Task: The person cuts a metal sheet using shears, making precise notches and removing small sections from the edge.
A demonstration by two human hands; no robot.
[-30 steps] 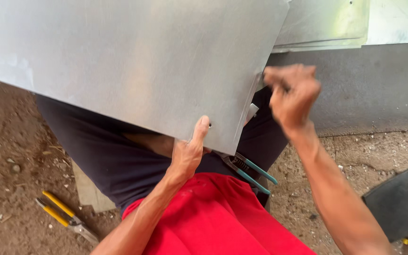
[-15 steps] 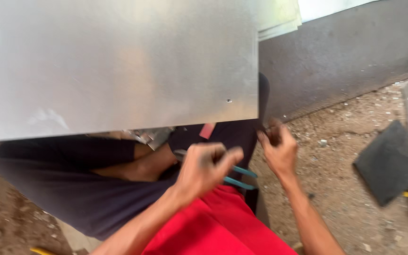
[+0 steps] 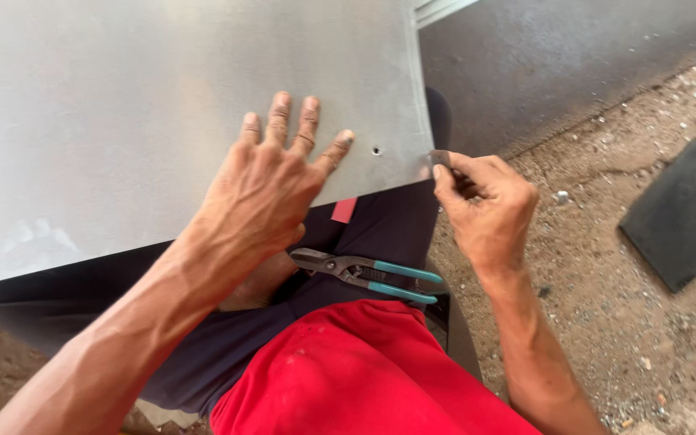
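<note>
Here we note a large grey metal sheet (image 3: 163, 97) lying across the seated person's lap, its near edge running over dark trousers (image 3: 364, 234) and its lower right corner hanging free above the ground. The left hand (image 3: 271, 189) lies flat on the sheet, fingers spread wide and gripping nothing; in our judgement it presses the sheet down so that the corner cannot lift or shift. The right hand (image 3: 485, 205) is closed at that corner, thumb and fingertips pinched on a small dark piece (image 3: 440, 159) that meets the sheet's edge; we cannot tell whether this is a tool tip or a fastener. A small hole (image 3: 376, 150) sits in the sheet just beside the left fingertips, between the two hands, which suggests work confined to this corner. Tin snips with teal handles (image 3: 372, 274) rest on the lap below the sheet, apart from both hands yet within ready reach. A red cloth (image 3: 340, 379) covers the near lap. A dark square slab (image 3: 682, 213) lies on the gravel ground (image 3: 598, 298), well apart to the right.
</note>
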